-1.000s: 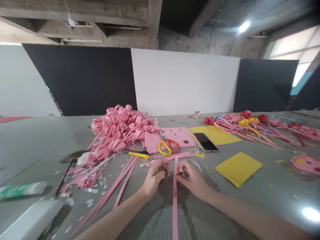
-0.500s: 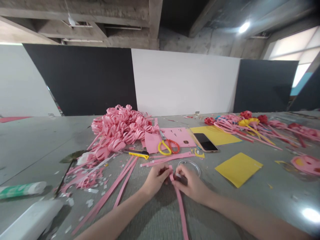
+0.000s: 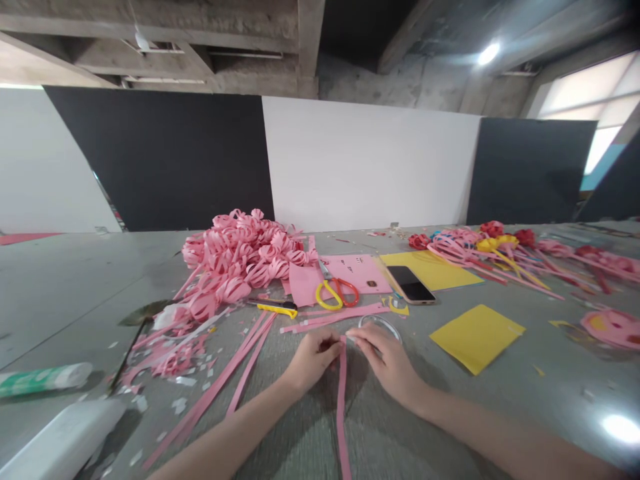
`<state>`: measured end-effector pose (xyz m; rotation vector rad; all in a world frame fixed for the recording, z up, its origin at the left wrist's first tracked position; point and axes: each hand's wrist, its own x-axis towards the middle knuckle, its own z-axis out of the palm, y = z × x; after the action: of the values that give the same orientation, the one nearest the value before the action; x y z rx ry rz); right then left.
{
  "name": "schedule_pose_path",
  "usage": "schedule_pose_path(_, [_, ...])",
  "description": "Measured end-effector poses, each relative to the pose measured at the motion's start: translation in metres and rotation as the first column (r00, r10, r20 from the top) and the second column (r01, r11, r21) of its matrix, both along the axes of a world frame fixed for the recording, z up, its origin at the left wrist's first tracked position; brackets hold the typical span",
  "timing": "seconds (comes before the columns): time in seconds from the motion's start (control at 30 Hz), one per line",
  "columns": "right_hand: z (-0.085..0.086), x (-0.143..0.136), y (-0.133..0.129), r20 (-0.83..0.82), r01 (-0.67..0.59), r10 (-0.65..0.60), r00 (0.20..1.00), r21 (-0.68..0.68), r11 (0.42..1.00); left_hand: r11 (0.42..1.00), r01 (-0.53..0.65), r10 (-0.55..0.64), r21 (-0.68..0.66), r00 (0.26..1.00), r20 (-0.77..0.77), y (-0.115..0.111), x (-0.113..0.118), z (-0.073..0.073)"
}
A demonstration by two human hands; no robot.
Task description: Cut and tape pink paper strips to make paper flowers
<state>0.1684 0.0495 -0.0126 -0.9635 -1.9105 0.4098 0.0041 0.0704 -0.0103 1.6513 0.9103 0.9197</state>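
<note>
My left hand is closed, thumb and finger pinching the top end of a pink paper strip. The strip hangs down toward the near edge of the view. Just right of it, my right hand is closed in a pinch. A small white bit shows at its fingertips, too small to name. Partly behind that hand lies a clear roll of tape. Beyond both hands lie two pink strips with white ends and scissors with one yellow and one red handle.
A pile of curled pink paper flowers stands back left, a yellow utility knife before it. Pink card, a phone and a yellow sheet lie to the right. A white box and green-white tube sit near left.
My right hand has come off the pink strip and lifted slightly, with the white bit now at its fingertips. The strip's lower part has swung left and hangs straighter. My left hand keeps its pinch.
</note>
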Motion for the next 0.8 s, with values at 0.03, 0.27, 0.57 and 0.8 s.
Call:
schedule_pose_path(0.03, [-0.0004,0.0000,-0.0002,0.005,0.001,0.000,1.000,-0.004,1.000,1.000,0.008,-0.008,-0.005,1.000,-0.004,0.0002,0.0001,-0.0004])
schedule_pose_path(0.27, [-0.0025,-0.0008,-0.0014,0.013,-0.002,0.003,1.000,-0.051,0.999,0.999,0.004,-0.003,-0.052,1.000,0.002,-0.0009,0.0012,0.0002])
schedule_pose_path(0.57, [-0.0043,-0.0019,0.0002,0.021,0.011,-0.010,1.000,-0.056,0.998,0.999,0.028,-0.029,-0.033,0.999,-0.026,-0.0023,0.0001,0.0002])
schedule_pose_path(0.8, [-0.0062,-0.0013,0.0011,0.033,0.013,-0.011,0.999,-0.056,0.998,0.999,0.045,-0.046,-0.030,0.998,-0.034,-0.0030,0.0004,0.0012])
